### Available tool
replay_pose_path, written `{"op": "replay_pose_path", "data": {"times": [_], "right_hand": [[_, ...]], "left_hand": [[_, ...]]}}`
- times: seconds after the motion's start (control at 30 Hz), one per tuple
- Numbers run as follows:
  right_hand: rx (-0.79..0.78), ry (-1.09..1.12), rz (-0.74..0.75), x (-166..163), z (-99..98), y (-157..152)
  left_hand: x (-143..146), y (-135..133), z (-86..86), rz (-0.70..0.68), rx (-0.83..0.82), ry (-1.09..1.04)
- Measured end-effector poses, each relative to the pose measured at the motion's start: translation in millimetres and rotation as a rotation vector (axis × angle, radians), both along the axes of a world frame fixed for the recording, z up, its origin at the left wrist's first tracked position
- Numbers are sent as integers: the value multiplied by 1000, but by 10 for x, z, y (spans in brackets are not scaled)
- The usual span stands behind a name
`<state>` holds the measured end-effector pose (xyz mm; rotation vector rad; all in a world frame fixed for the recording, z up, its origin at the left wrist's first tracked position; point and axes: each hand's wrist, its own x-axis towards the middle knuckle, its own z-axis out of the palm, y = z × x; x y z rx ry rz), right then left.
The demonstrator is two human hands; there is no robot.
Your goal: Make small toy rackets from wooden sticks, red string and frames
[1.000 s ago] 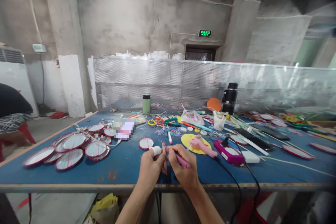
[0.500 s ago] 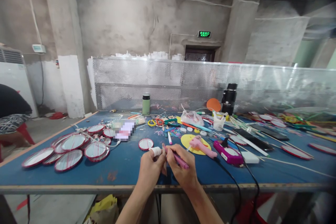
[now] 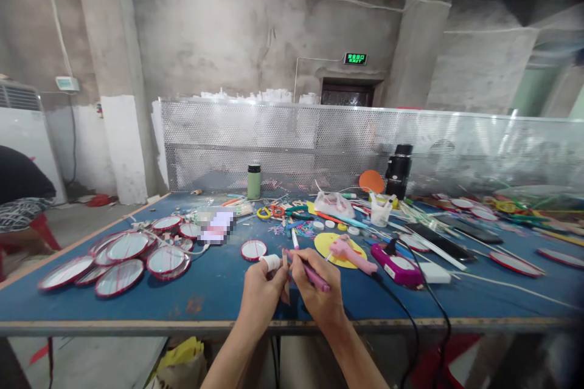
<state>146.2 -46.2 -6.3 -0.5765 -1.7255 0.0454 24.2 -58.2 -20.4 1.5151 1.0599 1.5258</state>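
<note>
My left hand (image 3: 261, 292), with a white wrap (image 3: 272, 263) around one finger, pinches a small, flat, wood-coloured piece (image 3: 286, 293); fingers cover much of it. A pink-purple marker (image 3: 316, 278) is gripped like a pen in my right hand (image 3: 323, 301), its front end at the top of the wooden piece. Both hands are close together above the table's front edge. Just beyond them lies a white pen with a purple end (image 3: 295, 239). Left of that, a round red-rimmed disc (image 3: 253, 250) rests flat.
Red-rimmed discs (image 3: 119, 278) pile up at left beside a phone (image 3: 218, 227). At right are a pink glue gun (image 3: 353, 255) on a yellow disc (image 3: 322, 245), a purple box (image 3: 398, 267) and black cables. A green bottle (image 3: 253, 182) and black flask (image 3: 399, 172) stand behind.
The marker and my right hand have shifted very slightly at the wooden piece, and a little more of that piece shows below my left fingers. Everything else looks the same.
</note>
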Motion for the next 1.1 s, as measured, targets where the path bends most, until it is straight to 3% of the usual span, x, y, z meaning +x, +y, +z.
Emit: {"op": "replay_pose_path", "data": {"times": [0.13, 0.37, 0.8, 1.1], "right_hand": [[-9, -8, 21, 8, 3, -7], [-159, 252, 3, 65, -34, -5], [-221, 186, 70, 73, 1, -37], [-89, 51, 52, 41, 19, -44]], "left_hand": [[-2, -5, 18, 4, -12, -20], [-9, -2, 37, -11, -89, -120], [-28, 3, 20, -23, -82, -145], [-32, -14, 32, -37, -33, -60]]}}
